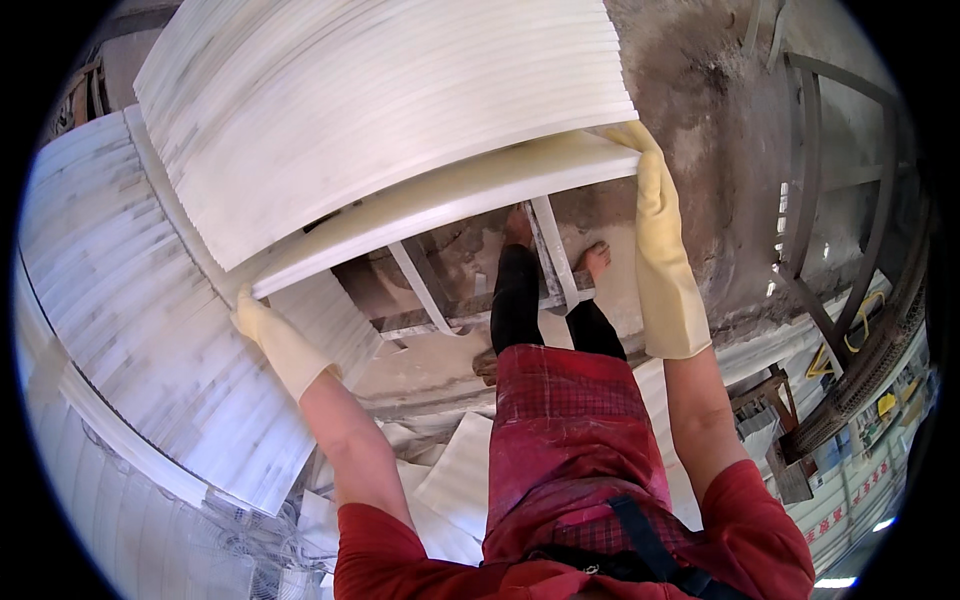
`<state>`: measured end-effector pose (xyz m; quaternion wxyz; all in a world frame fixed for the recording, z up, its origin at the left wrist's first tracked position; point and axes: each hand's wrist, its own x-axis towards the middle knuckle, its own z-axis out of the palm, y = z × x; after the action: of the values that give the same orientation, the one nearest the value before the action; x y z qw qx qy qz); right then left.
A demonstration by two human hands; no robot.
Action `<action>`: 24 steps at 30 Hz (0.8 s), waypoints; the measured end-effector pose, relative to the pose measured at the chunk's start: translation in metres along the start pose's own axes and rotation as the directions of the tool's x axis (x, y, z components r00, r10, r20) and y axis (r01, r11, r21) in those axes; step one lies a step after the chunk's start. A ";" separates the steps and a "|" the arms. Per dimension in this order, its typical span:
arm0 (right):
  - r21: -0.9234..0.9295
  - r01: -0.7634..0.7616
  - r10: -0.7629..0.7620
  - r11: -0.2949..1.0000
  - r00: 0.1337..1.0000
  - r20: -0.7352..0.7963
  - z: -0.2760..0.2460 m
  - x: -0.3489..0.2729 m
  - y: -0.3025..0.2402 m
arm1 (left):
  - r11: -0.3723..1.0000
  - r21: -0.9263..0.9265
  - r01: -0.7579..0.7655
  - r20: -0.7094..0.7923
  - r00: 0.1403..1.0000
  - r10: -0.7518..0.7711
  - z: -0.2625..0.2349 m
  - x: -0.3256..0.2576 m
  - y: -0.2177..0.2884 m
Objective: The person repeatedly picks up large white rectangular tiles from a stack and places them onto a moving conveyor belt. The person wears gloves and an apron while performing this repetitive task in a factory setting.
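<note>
Far left there's a big stack of white slabs (130, 330) with grey streaks, edges lined up like pages. The left hand (262, 325), in a pale yellow glove, is clamped on the low left corner of one slab (450, 195), fingers curled around the edge. That slab sits tilted across a white metal frame (480, 270), right in front of the person, with another stack (380, 100) of the same stuff leaning just above it. The right hand (645, 170), also gloved, grips the slab's upper right corner, fingers wrapped over the end.

My read: stiff, heavy and brittle, probably stone, though it's hard to be sure from here. Dusty surface plus rubber gloves looks slippery. Holding it by the two far ends like that seems right; corners would chip easily.

Offcuts (455, 470) lie on the floor by the person's feet. Lower right, past a dark railing (850, 200), there's a red strip sign (850, 500) and some small yellow bits, too blurry to make out.
</note>
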<state>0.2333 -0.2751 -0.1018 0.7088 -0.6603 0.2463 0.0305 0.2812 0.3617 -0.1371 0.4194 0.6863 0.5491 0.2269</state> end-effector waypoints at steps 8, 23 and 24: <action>-0.113 0.006 -0.003 0.994 1.000 0.019 -0.003 0.016 -0.005 | 0.989 -0.149 -0.015 0.212 0.976 0.047 0.006 0.002 0.011; -0.077 -0.036 0.044 0.996 0.993 0.113 -0.006 0.021 -0.018 | 0.976 -0.176 -0.124 0.304 0.937 0.174 0.014 -0.038 0.033; -0.077 -0.039 0.047 0.996 0.994 0.103 -0.006 0.022 -0.019 | 0.982 -0.164 -0.089 0.296 0.946 0.135 0.014 -0.038 0.035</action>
<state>0.2576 -0.2893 -0.0933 0.6947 -0.6784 0.2218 0.0893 0.3006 0.3191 -0.1104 0.5358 0.7102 0.4190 0.1817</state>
